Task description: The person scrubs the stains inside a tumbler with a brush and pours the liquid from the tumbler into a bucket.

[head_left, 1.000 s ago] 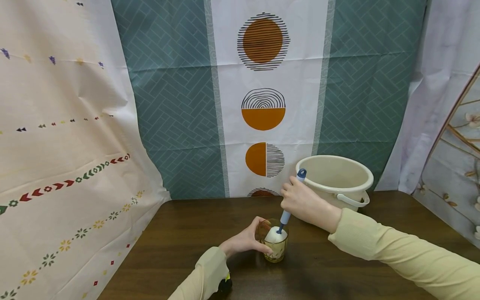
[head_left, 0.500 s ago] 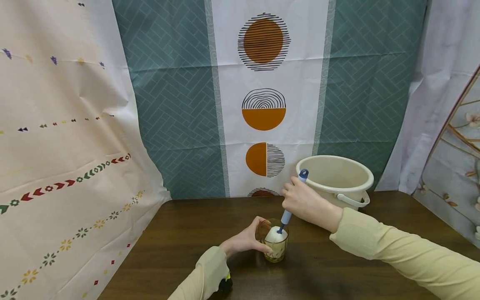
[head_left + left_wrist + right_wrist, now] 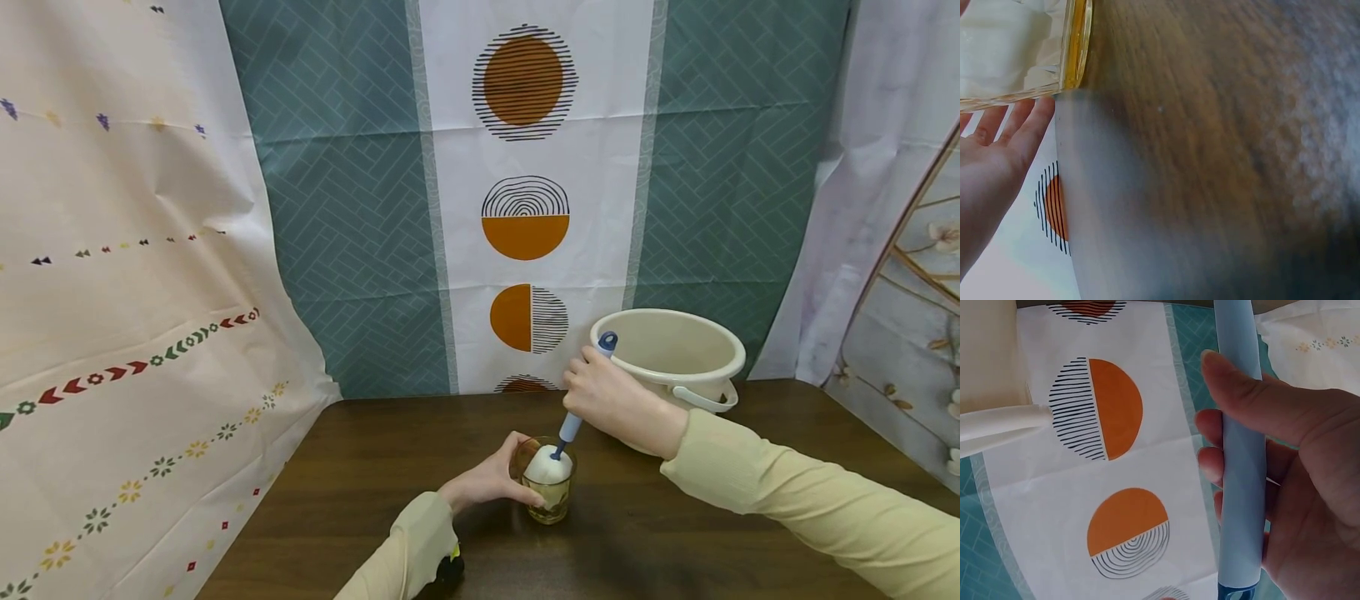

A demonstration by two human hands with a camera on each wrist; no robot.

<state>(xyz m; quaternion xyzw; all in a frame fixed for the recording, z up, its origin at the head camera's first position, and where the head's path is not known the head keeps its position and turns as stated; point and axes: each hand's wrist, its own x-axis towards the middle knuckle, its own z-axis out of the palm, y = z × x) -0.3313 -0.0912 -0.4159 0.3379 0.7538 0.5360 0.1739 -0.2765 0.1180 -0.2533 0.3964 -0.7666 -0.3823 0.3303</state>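
Observation:
In the head view an amber drinking glass [image 3: 549,510] is on the dark wooden table. My left hand [image 3: 491,482] holds it from the left, thumb in front and fingers round the back. The left wrist view shows the glass's thick base [image 3: 1077,47] and fingertips [image 3: 1040,119] along its side. My right hand [image 3: 613,398] grips the light blue handle of a cup-cleaning sponge brush [image 3: 571,427]. Its white sponge head [image 3: 547,467] sits inside the glass, its top near the rim. In the right wrist view, thumb and fingers wrap the brush handle [image 3: 1241,487].
A cream bucket [image 3: 660,379] with a white carrying handle [image 3: 705,400] stands behind my right hand. Patterned cloths hang behind the table [image 3: 375,467] and at both sides. A small black object [image 3: 450,569] shows beside my left sleeve.
The brush has risen slightly and shifted a little left in the glass, my right hand moving with it. My left hand and the glass stay in place.

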